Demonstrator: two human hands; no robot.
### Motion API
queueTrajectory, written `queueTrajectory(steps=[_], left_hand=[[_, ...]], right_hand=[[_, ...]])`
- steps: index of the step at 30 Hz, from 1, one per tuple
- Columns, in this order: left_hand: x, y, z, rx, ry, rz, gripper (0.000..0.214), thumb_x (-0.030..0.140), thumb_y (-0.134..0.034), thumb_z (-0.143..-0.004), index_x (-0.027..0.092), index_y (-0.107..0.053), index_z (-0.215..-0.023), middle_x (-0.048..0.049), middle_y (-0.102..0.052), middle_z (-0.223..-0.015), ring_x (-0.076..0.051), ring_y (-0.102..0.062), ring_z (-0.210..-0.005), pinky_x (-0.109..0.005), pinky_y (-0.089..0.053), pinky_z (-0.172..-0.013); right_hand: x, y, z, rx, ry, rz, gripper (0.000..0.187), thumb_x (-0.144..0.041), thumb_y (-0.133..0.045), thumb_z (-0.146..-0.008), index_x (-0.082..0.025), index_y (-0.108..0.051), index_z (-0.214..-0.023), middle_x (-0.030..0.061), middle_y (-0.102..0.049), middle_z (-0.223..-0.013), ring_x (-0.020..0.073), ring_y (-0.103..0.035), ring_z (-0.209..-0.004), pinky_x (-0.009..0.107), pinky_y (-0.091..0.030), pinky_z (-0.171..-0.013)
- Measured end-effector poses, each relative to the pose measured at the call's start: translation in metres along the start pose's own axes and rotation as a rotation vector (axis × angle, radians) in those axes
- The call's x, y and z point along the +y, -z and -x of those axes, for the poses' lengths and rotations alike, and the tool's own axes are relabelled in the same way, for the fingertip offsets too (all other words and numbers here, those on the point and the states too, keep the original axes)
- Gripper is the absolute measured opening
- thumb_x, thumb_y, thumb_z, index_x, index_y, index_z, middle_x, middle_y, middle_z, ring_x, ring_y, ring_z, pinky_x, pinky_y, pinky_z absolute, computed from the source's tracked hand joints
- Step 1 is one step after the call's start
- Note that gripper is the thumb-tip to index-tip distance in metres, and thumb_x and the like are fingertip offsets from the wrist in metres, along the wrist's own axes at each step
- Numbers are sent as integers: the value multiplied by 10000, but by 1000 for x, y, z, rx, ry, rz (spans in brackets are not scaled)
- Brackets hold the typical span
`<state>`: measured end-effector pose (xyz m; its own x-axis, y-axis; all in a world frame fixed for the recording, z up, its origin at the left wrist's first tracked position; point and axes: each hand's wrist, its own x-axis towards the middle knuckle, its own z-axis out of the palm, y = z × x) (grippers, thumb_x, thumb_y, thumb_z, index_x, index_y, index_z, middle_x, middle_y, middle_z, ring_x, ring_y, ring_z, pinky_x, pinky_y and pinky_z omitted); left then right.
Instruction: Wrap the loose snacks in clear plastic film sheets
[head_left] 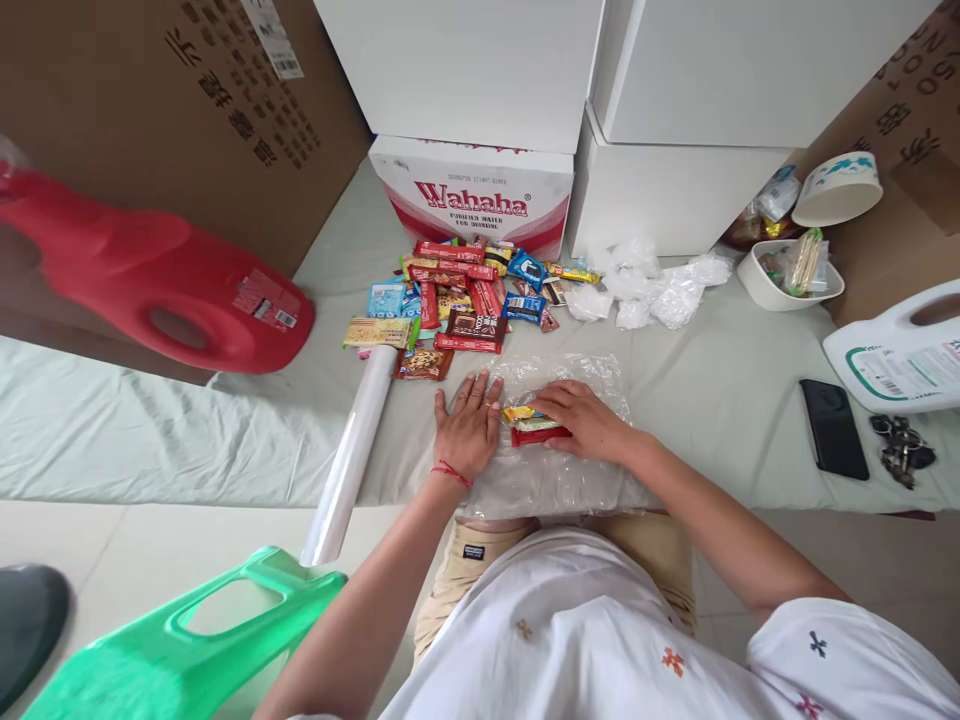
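My left hand (pixel 469 425) lies flat with fingers spread on the left edge of a clear plastic sheet (pixel 559 480) spread on the cloth in front of me. My right hand (pixel 581 415) rests palm down on a small stack of snack packets (pixel 531 425), yellow and red, lying on that sheet; its fingers press on them. A pile of assorted snack packets (pixel 469 295) lies just beyond the sheet. A roll of clear film (pixel 352 450) lies to the left of my left hand.
A red jug (pixel 157 275) lies at left, a green plastic stool (pixel 187 640) at bottom left. Cardboard and white boxes, one marked Wahaha (pixel 472 195), stand behind. Crumpled plastic bags (pixel 645 285), a white bowl (pixel 787 275), a phone (pixel 832 425), keys (pixel 904 450) and a white jug (pixel 900 350) are at right.
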<state>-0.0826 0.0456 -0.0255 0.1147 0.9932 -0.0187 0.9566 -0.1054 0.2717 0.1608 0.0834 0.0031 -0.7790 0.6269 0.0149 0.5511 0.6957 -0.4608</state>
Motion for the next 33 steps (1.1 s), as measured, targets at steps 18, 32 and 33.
queueTrajectory(steps=[18,32,33], left_hand=[[0,-2,2,16,-53,0,579,471,-256,-1086,292,-417,-1612,-89,-319,-1717,-310,-285,-1597,-734,-81,-1255],[-41,-28,3,297,-118,450,1043,273,-620,-790,132,-94,-1679,-219,-460,-1610,-358,-499,-1439,-578,-302,-1236],[-42,-26,2,289,-114,490,1043,266,-623,-786,140,-99,-1678,-201,-524,-1559,-346,-560,-1366,-567,-346,-1203]], right_hand=[[33,28,-57,-16,-395,131,200,-257,-680,-946,-145,-755,-1094,113,-728,-961,287,-586,-1092,349,-432,-930],[3,14,11,203,97,146,338,-178,-464,-1048,-261,-776,-1150,52,-578,-897,183,-498,-819,277,-334,-658],[2,10,13,200,103,139,345,-189,-453,-1057,-264,-779,-1144,51,-576,-892,181,-491,-808,276,-335,-657]])
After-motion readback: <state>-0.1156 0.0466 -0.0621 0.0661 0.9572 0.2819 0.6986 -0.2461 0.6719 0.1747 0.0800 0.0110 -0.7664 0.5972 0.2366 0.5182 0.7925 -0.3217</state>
